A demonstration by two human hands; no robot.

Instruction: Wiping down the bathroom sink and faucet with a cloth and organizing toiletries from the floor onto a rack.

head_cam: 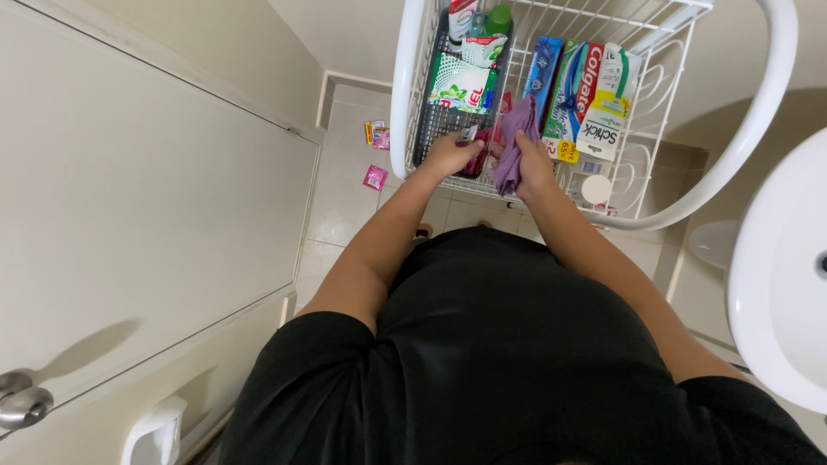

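Purple cloth (513,142), soft and light, bunched in the right hand (532,165); left hand (450,155) pinches a red packet (479,151) at the wire rack (405,103).

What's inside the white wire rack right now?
In the white wire rack: a dark basket with a green-white pouch and bottles, plus boxed toiletries. The purple cloth and both hands hide what lies beneath.

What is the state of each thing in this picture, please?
Left hand: closed on a red packet in the rack.
Right hand: grip shut on a purple cloth.
Rack: white wire, filled with packets.
Door: shut.
Pink sachets: lying on the floor.
Sink: empty where visible.
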